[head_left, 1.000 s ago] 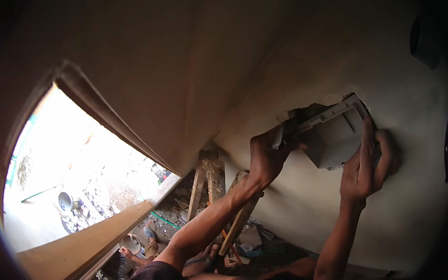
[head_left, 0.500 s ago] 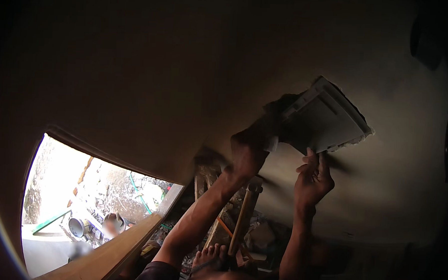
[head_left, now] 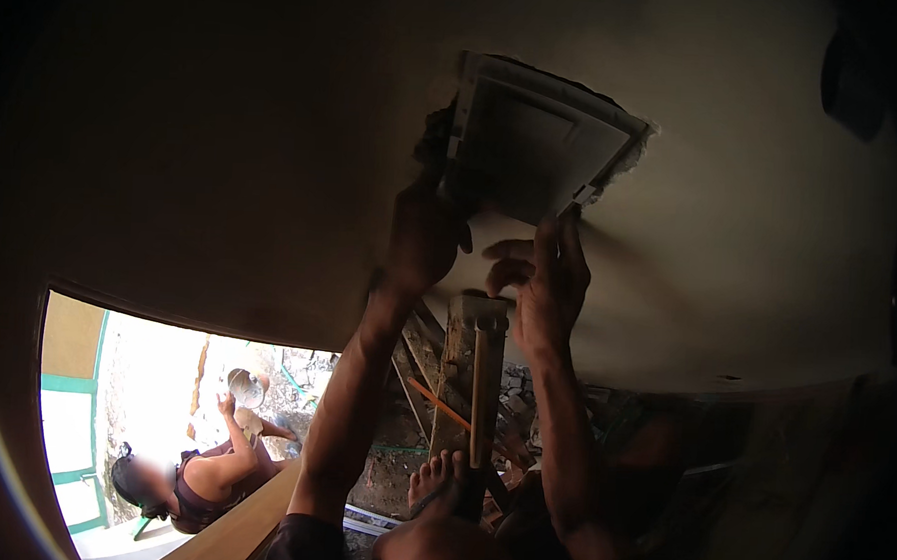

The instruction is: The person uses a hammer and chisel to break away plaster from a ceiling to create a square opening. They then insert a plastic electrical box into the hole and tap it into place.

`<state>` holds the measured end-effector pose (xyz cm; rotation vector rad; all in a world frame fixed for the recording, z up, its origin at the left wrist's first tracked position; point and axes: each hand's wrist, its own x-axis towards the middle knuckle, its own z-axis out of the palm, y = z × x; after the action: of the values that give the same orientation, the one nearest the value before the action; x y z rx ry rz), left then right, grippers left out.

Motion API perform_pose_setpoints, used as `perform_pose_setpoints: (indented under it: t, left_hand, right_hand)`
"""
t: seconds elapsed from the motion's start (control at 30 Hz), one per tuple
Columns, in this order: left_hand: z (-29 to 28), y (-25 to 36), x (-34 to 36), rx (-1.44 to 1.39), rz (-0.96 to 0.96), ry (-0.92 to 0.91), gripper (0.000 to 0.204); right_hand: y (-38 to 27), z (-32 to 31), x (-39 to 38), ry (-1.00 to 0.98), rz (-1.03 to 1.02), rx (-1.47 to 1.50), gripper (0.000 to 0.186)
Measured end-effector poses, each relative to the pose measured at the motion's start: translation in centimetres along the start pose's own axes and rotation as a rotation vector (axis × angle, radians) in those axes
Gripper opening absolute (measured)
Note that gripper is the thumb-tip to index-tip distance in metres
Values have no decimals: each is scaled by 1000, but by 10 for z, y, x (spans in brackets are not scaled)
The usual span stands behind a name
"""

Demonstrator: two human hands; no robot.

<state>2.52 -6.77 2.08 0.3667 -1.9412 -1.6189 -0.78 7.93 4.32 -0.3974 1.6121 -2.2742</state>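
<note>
A grey rectangular box with a raised frame (head_left: 535, 134) sits in a rough-edged hole in the plaster wall (head_left: 730, 252). Its type is hard to make out in the dim light. My left hand (head_left: 425, 239) is up against the box's lower left corner, its fingertips lost in shadow. At the lower right corner, my right hand (head_left: 548, 284) reaches up with its fingers spread. Its upper fingertips touch the lower edge, while the thumb side stays off the box. Below my hands, a hammer (head_left: 479, 391) with a wooden handle lies along a worn wooden plank (head_left: 455, 360).
My bare foot (head_left: 440, 485) stands by the plank, with rubble (head_left: 517, 393) beneath. An orange strip (head_left: 438, 403) crosses the supports. Through a bright opening at left, another person (head_left: 215, 475) sits near a bucket (head_left: 248, 386). A wooden board (head_left: 238, 516) borders that opening.
My view has shifted, so the box appears further left and higher. My right hand has come up to its lower right corner. Another person has come into view through the opening.
</note>
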Motion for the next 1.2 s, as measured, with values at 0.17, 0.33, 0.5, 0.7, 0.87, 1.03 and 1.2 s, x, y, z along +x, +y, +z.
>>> perform_pose_setpoints:
  t: [0.17,0.33,0.5,0.7,0.87,1.03,1.2]
  left_hand:
    - [1,0,9,33,143,-64,27]
    - [-8,-4,12,459,353,-111,22]
    - [-23,-1,13,380,306,-149,14]
    - [2,62,-6,282,-192,10,18]
    - [6,9,-20,228,5,-30,26]
    - [23,2,-45,38,149,147,35]
    - [15,3,-40,109,198,128,34]
  right_hand:
    - [-2,1,10,-33,-40,173,48]
    - [-3,-8,9,-145,-53,29,51]
    - [-10,14,-1,-143,0,292,64]
    - [-14,12,-4,16,-27,163,62]
    - [16,-14,-10,332,-527,-398,41]
    - [28,-33,-17,315,-773,-461,41]
    - [38,-32,-6,234,-786,-374,33]
